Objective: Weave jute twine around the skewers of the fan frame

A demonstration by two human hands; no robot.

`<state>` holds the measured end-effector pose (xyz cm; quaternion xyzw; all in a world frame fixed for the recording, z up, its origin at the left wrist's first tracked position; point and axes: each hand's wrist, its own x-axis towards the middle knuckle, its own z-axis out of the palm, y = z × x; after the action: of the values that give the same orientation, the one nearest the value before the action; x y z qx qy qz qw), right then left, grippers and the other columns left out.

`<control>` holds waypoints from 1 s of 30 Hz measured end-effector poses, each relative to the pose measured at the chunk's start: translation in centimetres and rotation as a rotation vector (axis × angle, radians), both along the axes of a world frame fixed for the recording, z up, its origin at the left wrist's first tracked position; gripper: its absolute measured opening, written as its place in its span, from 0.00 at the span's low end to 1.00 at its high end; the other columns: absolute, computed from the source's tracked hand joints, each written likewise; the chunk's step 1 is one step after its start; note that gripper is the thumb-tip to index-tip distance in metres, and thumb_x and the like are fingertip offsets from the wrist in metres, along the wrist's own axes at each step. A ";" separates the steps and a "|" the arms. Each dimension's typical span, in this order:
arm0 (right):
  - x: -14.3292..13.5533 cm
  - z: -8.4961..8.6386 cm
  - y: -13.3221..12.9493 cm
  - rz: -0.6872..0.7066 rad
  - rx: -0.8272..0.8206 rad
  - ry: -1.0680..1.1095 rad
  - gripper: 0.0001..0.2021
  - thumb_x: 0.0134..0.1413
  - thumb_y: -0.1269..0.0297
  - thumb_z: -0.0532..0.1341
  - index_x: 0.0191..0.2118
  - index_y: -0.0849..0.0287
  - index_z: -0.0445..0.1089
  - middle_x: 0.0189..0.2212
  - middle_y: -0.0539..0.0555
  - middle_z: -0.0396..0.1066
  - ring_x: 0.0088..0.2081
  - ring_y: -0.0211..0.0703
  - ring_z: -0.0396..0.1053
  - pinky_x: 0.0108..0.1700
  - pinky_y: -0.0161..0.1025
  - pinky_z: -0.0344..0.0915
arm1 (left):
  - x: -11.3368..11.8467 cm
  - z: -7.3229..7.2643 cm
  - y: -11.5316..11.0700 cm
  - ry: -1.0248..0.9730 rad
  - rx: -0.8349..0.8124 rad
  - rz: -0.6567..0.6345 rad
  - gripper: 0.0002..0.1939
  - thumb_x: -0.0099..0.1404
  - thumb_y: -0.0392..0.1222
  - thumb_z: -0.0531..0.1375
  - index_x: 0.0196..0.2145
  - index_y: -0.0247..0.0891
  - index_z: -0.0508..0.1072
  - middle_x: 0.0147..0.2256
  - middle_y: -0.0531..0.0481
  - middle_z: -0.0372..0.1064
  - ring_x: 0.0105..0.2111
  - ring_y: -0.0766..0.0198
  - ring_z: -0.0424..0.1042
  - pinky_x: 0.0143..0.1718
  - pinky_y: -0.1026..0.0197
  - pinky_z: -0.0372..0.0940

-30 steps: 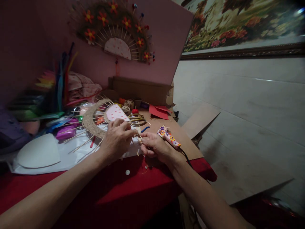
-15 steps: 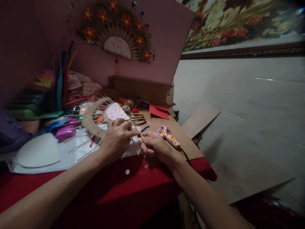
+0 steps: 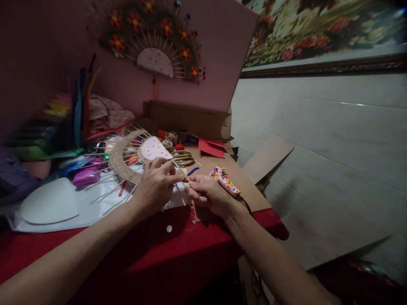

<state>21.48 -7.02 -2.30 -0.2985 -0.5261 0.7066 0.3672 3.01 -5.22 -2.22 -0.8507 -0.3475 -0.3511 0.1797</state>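
Note:
My left hand (image 3: 156, 183) is closed at the table's near side, its fingertips meeting those of my right hand. My right hand (image 3: 208, 192) is pinched around a thin wooden stick (image 3: 186, 178); my left fingertips are at the same stick. Just behind my left hand lies a fan-shaped frame of sticks with a twine-wrapped band (image 3: 119, 159) and a white, red-dotted half-round piece (image 3: 155, 149). A small blue strip (image 3: 193, 171) and more thin sticks lie beside the fingers. What my left fingers grip is too small to make out fully.
A flower-patterned glue gun (image 3: 225, 181) with a black cord lies right of my hands. Behind are scissors (image 3: 182, 158), red paper (image 3: 211, 148) and twine balls (image 3: 171, 137). At left are colourful packets (image 3: 85, 176) and a white cut-out (image 3: 50, 201). A finished fan (image 3: 155, 61) hangs on the upright board.
My right fingers have shifted slightly, and more of the stick shows at their tips. My left hand keeps nearly the same place.

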 end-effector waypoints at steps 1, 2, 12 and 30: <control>0.0 0.0 0.0 0.005 0.000 0.006 0.10 0.52 0.61 0.61 0.34 0.61 0.61 0.13 0.40 0.56 0.13 0.26 0.40 0.16 0.29 0.35 | 0.0 0.0 0.0 0.005 0.000 0.001 0.17 0.60 0.31 0.56 0.36 0.52 0.79 0.32 0.47 0.69 0.41 0.54 0.61 0.42 0.49 0.55; 0.0 0.0 0.0 0.009 0.002 0.013 0.10 0.52 0.61 0.61 0.35 0.61 0.62 0.14 0.40 0.56 0.14 0.26 0.40 0.16 0.29 0.35 | 0.0 0.0 0.0 0.011 0.000 0.002 0.17 0.60 0.31 0.56 0.36 0.52 0.79 0.32 0.47 0.69 0.41 0.54 0.61 0.42 0.49 0.55; 0.1 -0.1 -0.1 0.038 0.047 0.025 0.10 0.54 0.60 0.60 0.37 0.61 0.63 0.14 0.40 0.56 0.14 0.27 0.40 0.18 0.30 0.38 | 0.0 0.3 -0.2 -0.014 -0.011 -0.004 0.16 0.60 0.31 0.56 0.35 0.52 0.79 0.33 0.48 0.70 0.41 0.54 0.61 0.42 0.49 0.55; -0.4 -1.0 0.9 -0.139 0.086 -0.063 0.11 0.56 0.56 0.59 0.31 0.59 0.62 0.16 0.44 0.64 0.12 0.25 0.48 0.12 0.27 0.41 | -0.5 2.7 -2.3 -0.219 0.197 -0.097 0.13 0.61 0.32 0.54 0.38 0.46 0.76 0.32 0.50 0.73 0.41 0.57 0.64 0.46 0.50 0.59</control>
<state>21.09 -6.15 -3.33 -0.3402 -0.5454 0.6464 0.4111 2.47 -7.51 0.47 -0.8015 -0.2874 -0.4823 0.2060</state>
